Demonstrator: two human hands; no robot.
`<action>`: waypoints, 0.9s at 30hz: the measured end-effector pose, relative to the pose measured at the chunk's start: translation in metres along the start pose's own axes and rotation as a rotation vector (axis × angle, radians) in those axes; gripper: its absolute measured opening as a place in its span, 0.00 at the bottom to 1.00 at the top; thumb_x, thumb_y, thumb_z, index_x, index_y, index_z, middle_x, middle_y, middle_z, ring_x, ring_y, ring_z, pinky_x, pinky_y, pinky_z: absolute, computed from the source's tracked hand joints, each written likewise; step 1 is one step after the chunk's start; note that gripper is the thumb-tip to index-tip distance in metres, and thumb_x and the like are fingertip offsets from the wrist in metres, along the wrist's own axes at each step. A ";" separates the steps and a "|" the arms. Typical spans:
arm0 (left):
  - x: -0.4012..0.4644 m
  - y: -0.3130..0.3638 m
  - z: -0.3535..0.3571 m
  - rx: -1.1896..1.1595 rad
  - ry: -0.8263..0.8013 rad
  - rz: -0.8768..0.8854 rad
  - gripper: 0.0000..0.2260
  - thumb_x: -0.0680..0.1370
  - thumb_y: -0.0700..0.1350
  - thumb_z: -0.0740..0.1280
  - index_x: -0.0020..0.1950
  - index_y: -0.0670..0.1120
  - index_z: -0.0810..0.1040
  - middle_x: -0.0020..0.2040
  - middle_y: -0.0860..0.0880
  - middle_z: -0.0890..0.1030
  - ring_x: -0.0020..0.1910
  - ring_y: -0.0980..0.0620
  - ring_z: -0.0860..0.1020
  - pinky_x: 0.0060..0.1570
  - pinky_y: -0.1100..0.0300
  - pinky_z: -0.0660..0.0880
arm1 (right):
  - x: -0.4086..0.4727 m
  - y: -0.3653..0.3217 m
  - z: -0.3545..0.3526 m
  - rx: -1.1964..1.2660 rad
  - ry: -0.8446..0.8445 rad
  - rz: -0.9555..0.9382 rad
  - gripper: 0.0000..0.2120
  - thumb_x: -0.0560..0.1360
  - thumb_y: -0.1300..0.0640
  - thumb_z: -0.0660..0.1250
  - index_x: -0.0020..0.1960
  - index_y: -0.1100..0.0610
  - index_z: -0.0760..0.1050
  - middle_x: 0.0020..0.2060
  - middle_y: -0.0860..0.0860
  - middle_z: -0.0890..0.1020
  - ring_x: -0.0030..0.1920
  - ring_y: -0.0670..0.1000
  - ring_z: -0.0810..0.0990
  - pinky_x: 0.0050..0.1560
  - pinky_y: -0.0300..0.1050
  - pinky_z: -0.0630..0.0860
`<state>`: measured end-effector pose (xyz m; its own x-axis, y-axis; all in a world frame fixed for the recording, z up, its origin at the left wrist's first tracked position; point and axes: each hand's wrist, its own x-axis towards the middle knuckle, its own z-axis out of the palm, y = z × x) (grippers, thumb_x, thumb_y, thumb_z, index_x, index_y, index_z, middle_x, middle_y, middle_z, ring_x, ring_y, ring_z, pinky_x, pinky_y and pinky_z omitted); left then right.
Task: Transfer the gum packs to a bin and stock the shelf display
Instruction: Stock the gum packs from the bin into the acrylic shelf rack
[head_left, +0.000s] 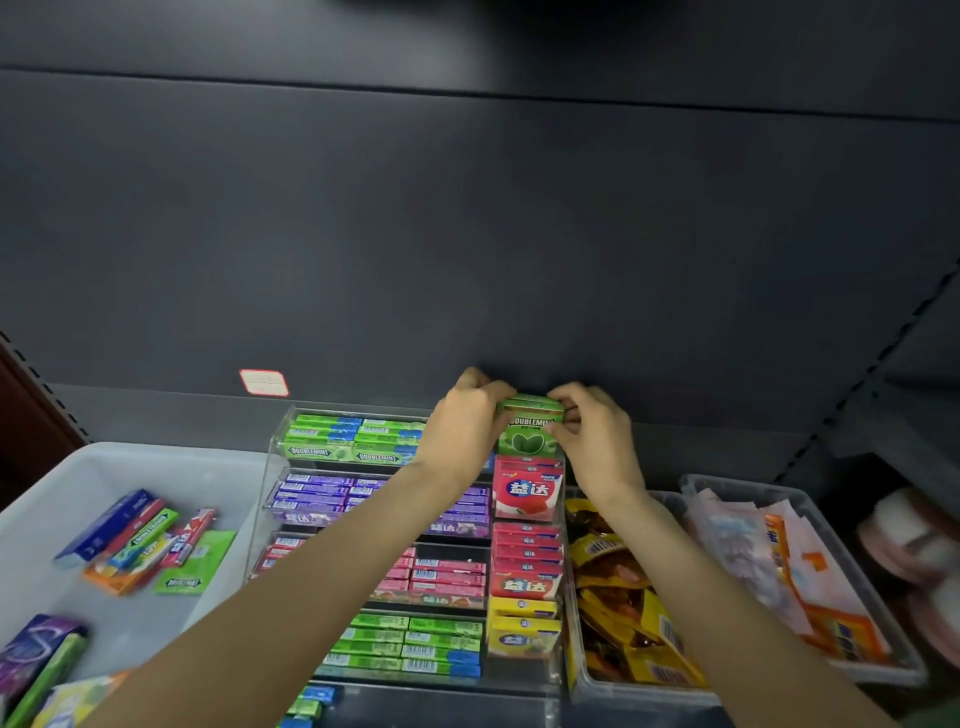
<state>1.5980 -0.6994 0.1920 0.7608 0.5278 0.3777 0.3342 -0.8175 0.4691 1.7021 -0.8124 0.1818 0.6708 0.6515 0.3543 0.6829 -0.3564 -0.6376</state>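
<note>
One view only, from the person's head, facing forward and down at a dark shelf back panel (467, 234); the wide lens bows the edges; the tiered gum display (395, 545) sits close below centre, within arm's reach. The bin (156, 467) fills the lower left; clear trays (883, 670) lie lower right.

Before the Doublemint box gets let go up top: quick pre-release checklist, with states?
1. Both hands on the box: ok. Left hand and right hand pinch the green Doublemint box from either end.
2. Box over the right slot on the top tier of the clear display rack: ok, above another Doublemint box.
3. Box seated flat: cannot tell, fingers hide its ends.
4. Room behind it in the slot: cannot tell.
5. Tier below undisturbed: ok, the red box stands upright.
6. More stock on hand: ok, loose packs lie in the white bin.
</note>
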 end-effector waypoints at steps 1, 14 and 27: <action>0.000 0.000 0.001 -0.036 0.005 -0.005 0.12 0.77 0.42 0.66 0.61 0.44 0.78 0.55 0.44 0.75 0.47 0.44 0.79 0.53 0.51 0.77 | 0.000 -0.001 0.000 -0.008 0.004 -0.006 0.14 0.73 0.64 0.69 0.58 0.58 0.75 0.54 0.54 0.76 0.50 0.49 0.79 0.52 0.45 0.79; -0.026 -0.025 -0.033 -0.037 0.068 0.007 0.12 0.76 0.43 0.66 0.60 0.46 0.76 0.55 0.47 0.75 0.53 0.48 0.77 0.51 0.51 0.75 | -0.021 -0.056 0.019 -0.187 0.018 -0.218 0.16 0.75 0.58 0.68 0.62 0.55 0.74 0.58 0.51 0.71 0.60 0.49 0.70 0.52 0.40 0.73; -0.152 -0.248 -0.146 0.072 -0.024 -0.540 0.12 0.75 0.42 0.68 0.58 0.42 0.77 0.54 0.43 0.78 0.52 0.43 0.78 0.51 0.56 0.72 | -0.059 -0.206 0.210 0.149 -0.379 -0.285 0.10 0.73 0.65 0.63 0.53 0.58 0.78 0.47 0.53 0.78 0.49 0.53 0.78 0.53 0.43 0.71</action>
<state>1.3178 -0.5432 0.1350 0.4827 0.8722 0.0797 0.7173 -0.4459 0.5354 1.4616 -0.6367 0.1490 0.2922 0.9167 0.2726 0.7566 -0.0473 -0.6521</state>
